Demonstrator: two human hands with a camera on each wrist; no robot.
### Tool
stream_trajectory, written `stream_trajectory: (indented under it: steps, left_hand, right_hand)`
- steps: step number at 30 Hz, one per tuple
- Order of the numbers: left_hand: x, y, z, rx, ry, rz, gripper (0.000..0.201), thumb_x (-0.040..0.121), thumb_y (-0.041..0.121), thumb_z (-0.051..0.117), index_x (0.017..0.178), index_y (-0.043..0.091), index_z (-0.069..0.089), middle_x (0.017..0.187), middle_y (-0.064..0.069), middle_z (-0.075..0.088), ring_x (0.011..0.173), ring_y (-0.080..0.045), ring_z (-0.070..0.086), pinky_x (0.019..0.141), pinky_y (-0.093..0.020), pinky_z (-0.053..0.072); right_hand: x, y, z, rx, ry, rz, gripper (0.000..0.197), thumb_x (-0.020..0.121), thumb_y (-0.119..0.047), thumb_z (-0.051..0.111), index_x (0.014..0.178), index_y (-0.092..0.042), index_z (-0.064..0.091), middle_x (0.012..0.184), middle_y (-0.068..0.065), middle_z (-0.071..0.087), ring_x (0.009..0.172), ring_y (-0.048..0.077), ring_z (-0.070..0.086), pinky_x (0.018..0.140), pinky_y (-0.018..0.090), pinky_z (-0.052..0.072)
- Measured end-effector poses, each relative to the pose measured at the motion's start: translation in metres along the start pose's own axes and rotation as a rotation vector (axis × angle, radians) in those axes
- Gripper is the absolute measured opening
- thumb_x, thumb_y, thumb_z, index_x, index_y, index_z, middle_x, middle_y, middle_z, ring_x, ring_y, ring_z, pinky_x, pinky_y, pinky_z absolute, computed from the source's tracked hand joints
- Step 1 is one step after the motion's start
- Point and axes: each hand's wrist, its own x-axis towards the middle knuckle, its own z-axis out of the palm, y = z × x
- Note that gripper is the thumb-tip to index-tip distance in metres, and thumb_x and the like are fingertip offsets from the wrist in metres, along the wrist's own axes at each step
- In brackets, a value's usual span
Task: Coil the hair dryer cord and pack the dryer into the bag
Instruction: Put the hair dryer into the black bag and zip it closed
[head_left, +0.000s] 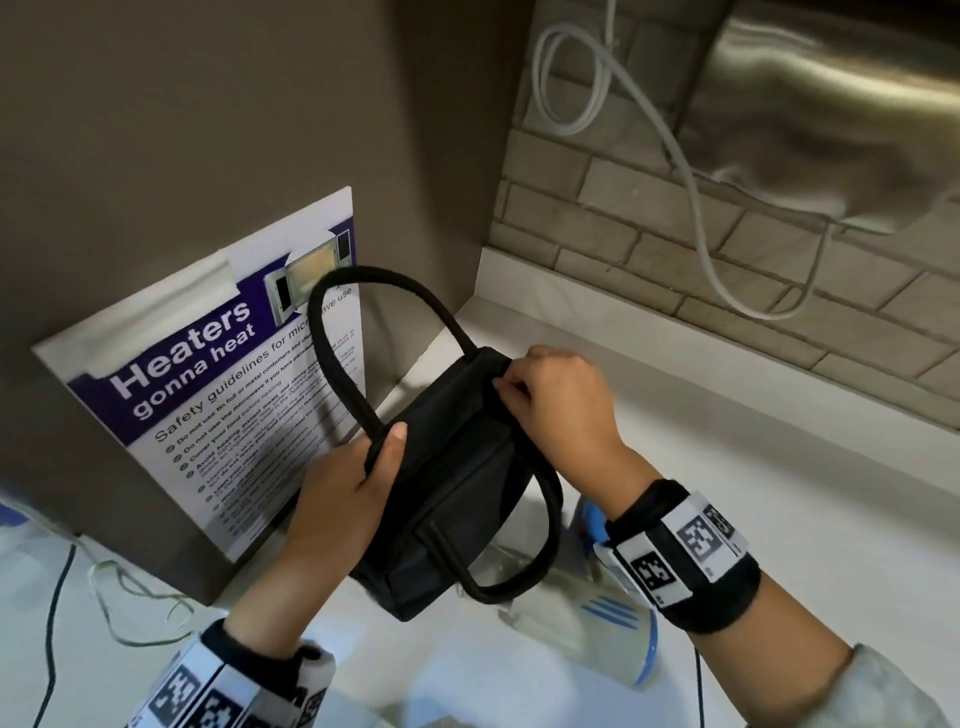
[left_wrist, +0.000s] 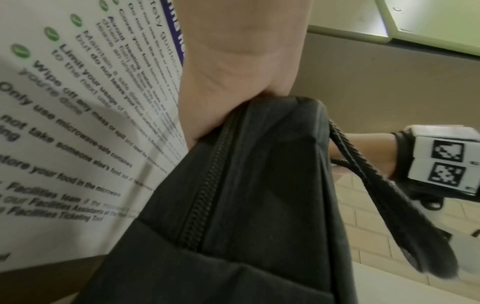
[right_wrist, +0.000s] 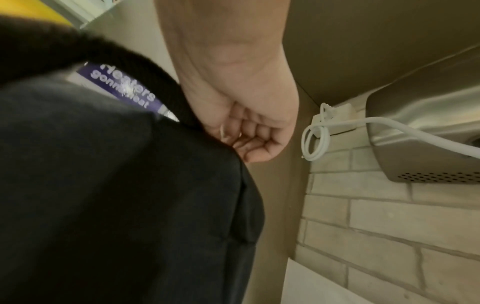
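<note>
A black zip bag (head_left: 452, 483) with two rope handles hangs tilted above the white counter (head_left: 727, 441), held by both hands. My left hand (head_left: 379, 457) grips its near-left end, thumb on top beside the base of the upright handle (head_left: 332, 312). My right hand (head_left: 519, 387) pinches the top seam at the far end with curled fingers. The other handle (head_left: 545, 519) droops toward me. In the left wrist view the closed zipper (left_wrist: 207, 185) runs along the bag (left_wrist: 259, 216) under my palm (left_wrist: 228, 98). The right wrist view shows curled fingers (right_wrist: 249, 135) against the bag (right_wrist: 103, 185). No hair dryer or cord is visible.
A microwave safety poster (head_left: 208, 374) leans on the brown wall at left. A steel wall unit (head_left: 831, 104) with a white cable (head_left: 696, 208) hangs on the tiled wall. A white and blue packet (head_left: 613, 613) lies under the bag. Thin cables (head_left: 52, 623) trail at lower left.
</note>
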Motion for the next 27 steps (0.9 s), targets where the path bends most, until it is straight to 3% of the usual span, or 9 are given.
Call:
stream_trajectory:
  steps: [4, 6, 8, 13, 16, 18, 21, 24, 27]
  left_hand:
    - [0.004, -0.004, -0.005, -0.008, 0.003, 0.002, 0.053, 0.096, 0.038, 0.046, 0.050, 0.014, 0.033, 0.045, 0.001, 0.035, 0.041, -0.008, 0.036, 0.047, -0.015, 0.032]
    - [0.003, -0.002, -0.002, -0.032, 0.002, -0.003, 0.054, 0.095, 0.039, 0.046, 0.051, 0.011, 0.036, 0.047, -0.004, 0.038, 0.045, -0.014, 0.038, 0.048, -0.018, 0.031]
    - [0.002, 0.003, 0.002, -0.075, 0.014, -0.036, 0.056, 0.095, 0.039, 0.047, 0.052, 0.004, 0.040, 0.051, -0.012, 0.044, 0.051, -0.023, 0.045, 0.055, -0.029, 0.035]
    - [0.006, 0.011, 0.001, -0.206, 0.069, -0.168, 0.053, 0.094, 0.041, 0.049, 0.055, 0.005, 0.049, 0.056, -0.013, 0.052, 0.061, -0.028, 0.050, 0.059, -0.036, 0.035]
    - [0.009, 0.010, -0.002, -0.413, 0.000, -0.258, 0.050, 0.092, 0.038, 0.055, 0.048, 0.015, 0.049, 0.046, 0.003, 0.045, 0.051, -0.019, 0.043, 0.053, -0.032, 0.035]
    - [0.015, 0.013, -0.003, -0.496, -0.036, -0.356, 0.039, 0.090, 0.040, 0.058, 0.060, 0.015, 0.058, 0.056, -0.003, 0.050, 0.056, -0.018, 0.047, 0.052, -0.028, 0.038]
    - [0.024, 0.014, -0.006, -0.453, -0.051, -0.392, 0.047, 0.090, 0.043, 0.055, 0.082, -0.004, 0.062, 0.069, -0.012, 0.056, 0.063, -0.021, 0.054, 0.054, -0.025, 0.042]
    - [0.027, 0.008, -0.007, -0.344, -0.050, -0.333, 0.055, 0.090, 0.047, 0.052, 0.079, -0.006, 0.058, 0.070, -0.014, 0.058, 0.064, -0.023, 0.056, 0.059, -0.033, 0.042]
    - [0.023, 0.005, -0.006, -0.308, -0.074, -0.281, 0.063, 0.087, 0.052, 0.054, 0.080, -0.010, 0.054, 0.066, -0.013, 0.054, 0.062, -0.021, 0.053, 0.059, -0.034, 0.040]
  right_hand:
    - [-0.003, 0.005, -0.004, -0.042, -0.091, 0.069, 0.022, 0.088, -0.023, 0.057, 0.077, -0.006, 0.067, 0.080, 0.008, 0.062, 0.076, 0.029, 0.059, 0.059, 0.034, 0.044]
    - [-0.009, -0.007, -0.004, -0.183, -0.016, 0.062, 0.017, 0.077, -0.012, 0.067, 0.063, -0.005, 0.061, 0.068, 0.010, 0.060, 0.065, 0.031, 0.060, 0.050, 0.030, 0.036]
    - [-0.020, -0.033, -0.004, -0.149, 0.062, 0.023, 0.021, 0.068, -0.012, 0.075, 0.056, -0.008, 0.058, 0.058, 0.006, 0.058, 0.054, 0.027, 0.058, 0.046, 0.027, 0.037]
    - [-0.052, -0.068, -0.001, 0.188, 0.136, -0.113, 0.022, 0.087, -0.024, 0.060, 0.069, -0.010, 0.063, 0.068, 0.004, 0.057, 0.066, 0.023, 0.055, 0.062, 0.033, 0.043]
    - [-0.071, -0.090, 0.003, 0.311, 0.109, -0.220, 0.028, 0.092, -0.025, 0.053, 0.070, -0.011, 0.063, 0.070, 0.004, 0.058, 0.068, 0.022, 0.052, 0.065, 0.034, 0.042]
    - [-0.082, -0.101, 0.010, 0.281, 0.142, -0.327, 0.030, 0.094, -0.022, 0.052, 0.067, -0.013, 0.061, 0.069, 0.001, 0.055, 0.068, 0.020, 0.049, 0.066, 0.032, 0.039]
    - [-0.094, -0.100, 0.027, 0.128, 0.229, -0.510, 0.028, 0.092, -0.012, 0.055, 0.064, -0.016, 0.054, 0.070, -0.001, 0.048, 0.070, 0.018, 0.046, 0.072, 0.029, 0.040]
    - [-0.103, -0.093, 0.048, 0.055, 0.229, -0.591, 0.029, 0.091, -0.007, 0.053, 0.064, -0.017, 0.057, 0.076, -0.005, 0.054, 0.078, 0.016, 0.052, 0.084, 0.030, 0.041]
    - [-0.111, -0.094, 0.062, 0.032, 0.189, -0.538, 0.024, 0.089, -0.009, 0.053, 0.072, -0.019, 0.067, 0.093, -0.008, 0.066, 0.095, 0.013, 0.058, 0.093, 0.031, 0.036]
